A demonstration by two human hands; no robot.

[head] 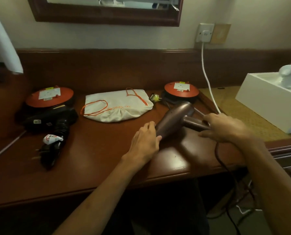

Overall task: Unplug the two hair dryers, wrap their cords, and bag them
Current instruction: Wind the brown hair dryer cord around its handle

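Note:
A brown hair dryer [175, 118] lies on the wooden desk [94, 160] at the right. My left hand [145, 141] grips its barrel end. My right hand [226, 128] closes around its handle. Its dark cord [226, 168] trails from under my right hand over the desk's front edge to the floor. A black hair dryer [55, 122] lies at the left with its coiled cord and a tagged plug [52, 139] beside it. A white drawstring bag [117, 106] with orange strings lies flat in the middle, its mouth facing left.
Two round orange-topped socket reels stand on the desk, one at the left [50, 97], one at the right [181, 90]. A white cable [207, 78] hangs from a wall socket [205, 33]. A white box [270, 100] sits at the right. A yellow-green plug [155, 98] lies beside the bag.

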